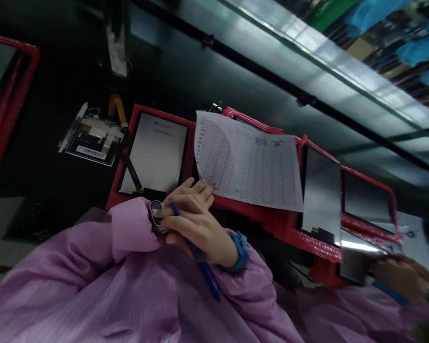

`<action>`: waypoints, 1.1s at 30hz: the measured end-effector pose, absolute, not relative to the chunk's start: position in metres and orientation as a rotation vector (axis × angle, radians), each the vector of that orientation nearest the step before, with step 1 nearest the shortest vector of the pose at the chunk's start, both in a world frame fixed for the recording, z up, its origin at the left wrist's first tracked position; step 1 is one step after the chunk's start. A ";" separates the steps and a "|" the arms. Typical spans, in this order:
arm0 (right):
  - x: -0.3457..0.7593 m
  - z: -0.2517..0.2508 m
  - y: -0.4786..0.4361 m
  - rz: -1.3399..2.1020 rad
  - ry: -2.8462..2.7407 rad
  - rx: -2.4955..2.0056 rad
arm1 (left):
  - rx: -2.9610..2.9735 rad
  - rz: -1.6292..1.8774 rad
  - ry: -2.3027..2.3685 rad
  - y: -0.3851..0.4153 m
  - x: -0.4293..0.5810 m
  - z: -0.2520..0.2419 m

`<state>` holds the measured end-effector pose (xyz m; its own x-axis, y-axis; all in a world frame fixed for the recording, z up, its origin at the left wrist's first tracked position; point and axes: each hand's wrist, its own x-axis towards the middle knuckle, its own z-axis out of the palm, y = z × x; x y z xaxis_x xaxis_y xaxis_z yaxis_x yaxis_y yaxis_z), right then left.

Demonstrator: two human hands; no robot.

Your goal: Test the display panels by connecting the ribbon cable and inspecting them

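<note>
By the bench (57, 181), a pen (208, 276) slants through the right hand (203, 231).

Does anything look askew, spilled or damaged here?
Nothing major: the printed sheet lies over red padding and appears slightly buckled, not flat. I see no spill or obvious damage, though blur hides details.

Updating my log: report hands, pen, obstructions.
Right hand holding pen, index finger at watch. Left hand by paper. Right hand partly hides left.
</note>
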<state>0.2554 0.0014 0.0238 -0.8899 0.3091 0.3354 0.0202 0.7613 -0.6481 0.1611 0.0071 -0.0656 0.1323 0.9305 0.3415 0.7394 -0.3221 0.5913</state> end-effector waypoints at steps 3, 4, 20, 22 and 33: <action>0.268 0.035 0.003 0.931 -2.213 -0.326 | 2.439 0.846 1.454 0.003 0.154 -0.052; 0.272 0.040 0.004 0.914 -2.090 -0.397 | 2.540 0.790 1.426 0.002 0.151 -0.047; 0.303 0.087 0.082 0.985 -1.440 -0.600 | 2.796 0.537 1.456 0.007 0.136 -0.029; 0.303 0.071 0.107 1.021 -1.420 -0.646 | 2.648 0.618 1.437 0.009 0.131 -0.032; 0.314 -0.035 0.189 0.776 -1.432 -1.232 | 1.833 0.973 1.362 0.016 0.113 -0.034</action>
